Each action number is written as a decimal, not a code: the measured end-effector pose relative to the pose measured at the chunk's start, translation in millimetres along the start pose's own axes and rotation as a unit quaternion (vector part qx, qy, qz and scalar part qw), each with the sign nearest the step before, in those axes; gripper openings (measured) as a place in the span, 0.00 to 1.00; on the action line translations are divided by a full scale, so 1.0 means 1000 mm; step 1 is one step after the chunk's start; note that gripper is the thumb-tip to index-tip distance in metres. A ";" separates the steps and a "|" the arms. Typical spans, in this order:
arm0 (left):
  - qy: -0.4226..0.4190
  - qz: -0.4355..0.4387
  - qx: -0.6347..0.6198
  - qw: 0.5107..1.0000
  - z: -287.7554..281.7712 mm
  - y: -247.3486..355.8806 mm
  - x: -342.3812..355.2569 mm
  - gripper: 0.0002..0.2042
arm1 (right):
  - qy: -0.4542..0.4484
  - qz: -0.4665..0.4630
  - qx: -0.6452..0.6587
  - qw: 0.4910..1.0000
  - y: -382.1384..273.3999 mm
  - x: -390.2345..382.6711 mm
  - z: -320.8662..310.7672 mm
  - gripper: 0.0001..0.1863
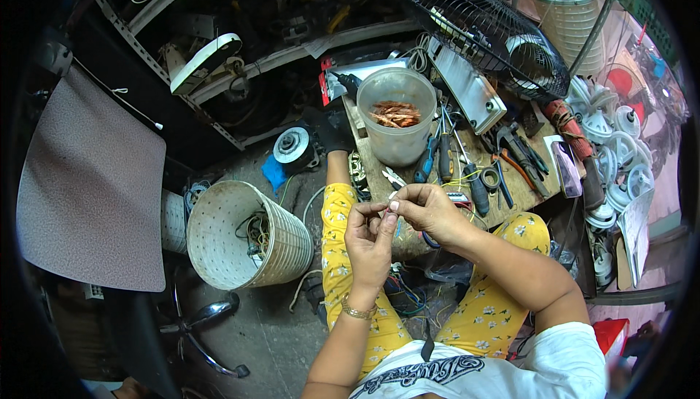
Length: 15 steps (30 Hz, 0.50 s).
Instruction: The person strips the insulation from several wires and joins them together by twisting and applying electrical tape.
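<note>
My left hand (370, 242) and my right hand (432, 213) meet above my lap, fingertips pinched together. Between them is something small and pale that I cannot make out. Just beyond the fingers, pliers (394, 177) with pale jaws rest at the edge of a low wooden bench (510, 211). A translucent plastic bucket (397, 145) stands on that bench, with copper-coloured strips (395, 113) inside. Right of it lie a blue-handled screwdriver (425, 164), a roll of tape (489, 177) and orange-handled pliers (516, 168). Loose coloured wires (412, 293) hang between my knees.
A white perforated basket (295, 253) holding tangled wires stands at left, near a grey chair (91, 180). A black fan (485, 34) leans over the bench's far side. Several white plastic reels (620, 155) are piled at right, beside a phone (566, 168).
</note>
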<state>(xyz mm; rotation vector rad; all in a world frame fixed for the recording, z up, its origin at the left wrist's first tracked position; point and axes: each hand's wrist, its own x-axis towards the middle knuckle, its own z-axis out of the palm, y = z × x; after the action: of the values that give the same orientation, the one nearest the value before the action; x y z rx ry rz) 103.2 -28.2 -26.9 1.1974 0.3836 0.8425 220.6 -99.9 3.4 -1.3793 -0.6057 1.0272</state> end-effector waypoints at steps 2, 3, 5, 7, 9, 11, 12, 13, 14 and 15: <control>0.018 -0.005 -0.007 1.000 0.004 0.000 0.001 0.05 | 0.003 -0.017 0.000 1.000 0.004 0.000 -0.001 0.09; 0.035 -0.008 -0.014 0.999 0.006 0.000 0.001 0.05 | -0.006 0.007 0.016 1.000 0.004 0.000 -0.002 0.10; 0.035 0.012 -0.009 0.999 0.006 -0.002 0.002 0.04 | -0.016 0.031 0.032 0.999 0.005 0.000 -0.003 0.10; 0.035 0.031 -0.006 0.999 0.006 -0.005 0.001 0.03 | -0.034 0.035 0.125 0.991 0.007 0.001 -0.003 0.11; 0.068 0.018 -0.055 0.996 0.007 -0.007 0.001 0.03 | -0.038 0.018 0.120 0.992 0.001 -0.002 -0.001 0.11; 0.059 -0.002 -0.089 0.994 0.004 -0.003 0.001 0.03 | -0.041 0.002 0.114 0.993 -0.001 -0.001 0.002 0.10; 0.050 -0.020 -0.121 0.991 0.003 -0.001 0.001 0.03 | -0.031 -0.057 0.066 0.996 0.001 -0.001 0.005 0.10; 0.050 -0.019 -0.120 0.991 0.002 -0.001 0.001 0.03 | -0.020 -0.116 0.017 0.993 0.002 -0.001 0.006 0.11; 0.047 -0.025 -0.112 0.992 0.002 -0.001 0.002 0.03 | -0.020 -0.117 0.018 0.993 0.001 -0.002 0.006 0.11; 0.046 -0.031 -0.103 0.993 0.001 -0.001 0.003 0.03 | -0.017 -0.101 0.016 0.995 0.000 -0.003 0.005 0.10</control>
<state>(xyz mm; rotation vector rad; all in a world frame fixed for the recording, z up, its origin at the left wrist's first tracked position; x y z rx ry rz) 106.4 -26.6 -27.0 0.9528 0.3969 0.8641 215.2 -99.9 4.5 -1.2472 -0.7359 0.8942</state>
